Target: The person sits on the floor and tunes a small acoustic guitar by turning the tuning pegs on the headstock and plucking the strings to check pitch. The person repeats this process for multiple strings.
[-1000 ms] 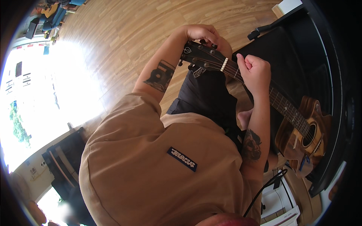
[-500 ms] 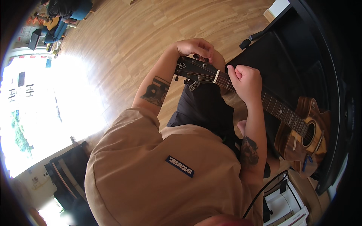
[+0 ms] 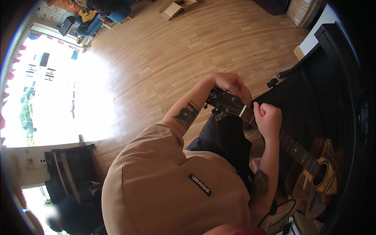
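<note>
An acoustic guitar point(image 3: 290, 145) lies slanted in front of me, its wood-toned body at the right and its black headstock point(image 3: 224, 100) near the middle of the view. At the headstock's far edge, my left hand point(image 3: 232, 84) has its fingers bent and closed about a tuning peg, which the fingers largely hide. Over the neck just past the white nut point(image 3: 243, 111), my right hand point(image 3: 268, 120) is curled closed with the thumb raised. Whatever its fingers grip, perhaps a string, is hidden. A small dark patterned tag point(image 3: 220, 115) shows beside the headstock.
A black padded case or stand point(image 3: 299, 94) lies around the guitar on the right. Wooden floor point(image 3: 156, 58) stretches ahead, with an open cardboard box point(image 3: 172, 11) far off. Another person point(image 3: 107, 6) sits at the far left near a guitar. A black cable point(image 3: 288, 205) loops at the lower right.
My view has shifted, so hands and guitar appear lower and farther right. The left hand's fingers have drawn in closer at the headstock; the right hand stays closed over the neck.
</note>
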{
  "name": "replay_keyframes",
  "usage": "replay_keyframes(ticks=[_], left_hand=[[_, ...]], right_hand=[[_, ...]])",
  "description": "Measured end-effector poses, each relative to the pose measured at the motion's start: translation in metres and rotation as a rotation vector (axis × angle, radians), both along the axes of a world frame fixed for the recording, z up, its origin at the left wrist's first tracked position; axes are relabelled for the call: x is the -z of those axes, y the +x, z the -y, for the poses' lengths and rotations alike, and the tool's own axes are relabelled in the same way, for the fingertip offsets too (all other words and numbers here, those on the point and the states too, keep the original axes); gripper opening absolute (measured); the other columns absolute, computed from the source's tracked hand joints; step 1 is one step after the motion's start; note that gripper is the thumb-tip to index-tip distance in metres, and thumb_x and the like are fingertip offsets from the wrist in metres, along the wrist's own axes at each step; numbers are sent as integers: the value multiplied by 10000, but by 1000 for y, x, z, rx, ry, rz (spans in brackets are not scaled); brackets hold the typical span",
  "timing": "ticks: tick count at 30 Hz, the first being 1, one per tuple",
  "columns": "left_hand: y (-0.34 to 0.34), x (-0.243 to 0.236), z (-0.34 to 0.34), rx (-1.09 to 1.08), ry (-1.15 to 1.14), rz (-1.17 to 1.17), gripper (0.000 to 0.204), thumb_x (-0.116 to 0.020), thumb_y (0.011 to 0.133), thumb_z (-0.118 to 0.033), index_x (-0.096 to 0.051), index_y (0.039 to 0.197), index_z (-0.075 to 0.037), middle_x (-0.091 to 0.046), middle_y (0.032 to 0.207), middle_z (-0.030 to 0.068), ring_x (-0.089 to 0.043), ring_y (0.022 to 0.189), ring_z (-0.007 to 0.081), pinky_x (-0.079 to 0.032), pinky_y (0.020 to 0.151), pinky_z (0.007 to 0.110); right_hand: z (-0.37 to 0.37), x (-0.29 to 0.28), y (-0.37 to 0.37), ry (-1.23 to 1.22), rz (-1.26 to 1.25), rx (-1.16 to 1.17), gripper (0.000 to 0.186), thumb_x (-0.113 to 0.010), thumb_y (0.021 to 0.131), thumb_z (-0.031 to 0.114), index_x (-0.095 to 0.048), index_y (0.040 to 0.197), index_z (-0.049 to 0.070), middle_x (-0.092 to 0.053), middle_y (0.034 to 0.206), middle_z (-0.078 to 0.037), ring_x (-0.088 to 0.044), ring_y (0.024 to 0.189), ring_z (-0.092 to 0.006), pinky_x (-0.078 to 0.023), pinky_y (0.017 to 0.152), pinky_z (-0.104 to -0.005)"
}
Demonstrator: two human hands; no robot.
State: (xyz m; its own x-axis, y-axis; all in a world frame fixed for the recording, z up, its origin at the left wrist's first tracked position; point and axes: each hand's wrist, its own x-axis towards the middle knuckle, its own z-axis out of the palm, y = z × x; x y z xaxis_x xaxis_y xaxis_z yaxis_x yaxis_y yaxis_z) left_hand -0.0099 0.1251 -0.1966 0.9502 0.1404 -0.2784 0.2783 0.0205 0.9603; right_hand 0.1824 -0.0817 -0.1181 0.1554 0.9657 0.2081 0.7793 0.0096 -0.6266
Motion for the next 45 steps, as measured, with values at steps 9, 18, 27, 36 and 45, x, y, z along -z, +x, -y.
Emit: replay_keyframes(ticks=[9, 18, 27, 36, 45], left_hand=[[11, 10, -6, 0, 84, -63, 219, -731, 854, -251, -748, 781, -45, -693, 690, 9, -637, 619, 101, -496, 558, 274], [-2, -1, -2, -46, 92, 78, 224, -713, 920, -225, -688, 767, -65, -687, 732, -2, -591, 610, 69, -454, 544, 256], [0, 12, -10, 55, -133, 109, 179, -681, 943, -175, -699, 1027, -18, -692, 829, 3, -622, 744, 71, -466, 638, 231], [-2, 6, -10, 43, -52, 8, 254, -696, 913, -210, -774, 1024, 4, -711, 803, 4, -616, 695, 58, -456, 622, 217], [3, 13, -13, 3, 79, -102, 271, -749, 935, -201, -653, 732, -50, -601, 688, -47, -514, 625, 53, -397, 588, 247]], right_hand=[[-1, 1, -1, 25, 7, -3, 488, -731, 956, 269, -509, 596, 27, -500, 568, -176, -457, 493, -358, -355, 497, -446], [2, 6, 1, 25, 1, 1, 476, -729, 960, 278, -517, 611, 35, -524, 595, -178, -478, 505, -374, -359, 501, -455], [-1, 5, -3, 81, -17, 20, 501, -757, 943, 221, -447, 608, 14, -461, 567, -139, -422, 488, -301, -326, 488, -426], [-2, 10, 0, 57, 37, 38, 470, -761, 924, 261, -508, 596, 37, -535, 581, -133, -500, 499, -355, -378, 477, -437], [-2, 12, 0, 70, 74, 46, 470, -758, 930, 274, -511, 603, 46, -542, 590, -131, -509, 510, -361, -385, 482, -448]])
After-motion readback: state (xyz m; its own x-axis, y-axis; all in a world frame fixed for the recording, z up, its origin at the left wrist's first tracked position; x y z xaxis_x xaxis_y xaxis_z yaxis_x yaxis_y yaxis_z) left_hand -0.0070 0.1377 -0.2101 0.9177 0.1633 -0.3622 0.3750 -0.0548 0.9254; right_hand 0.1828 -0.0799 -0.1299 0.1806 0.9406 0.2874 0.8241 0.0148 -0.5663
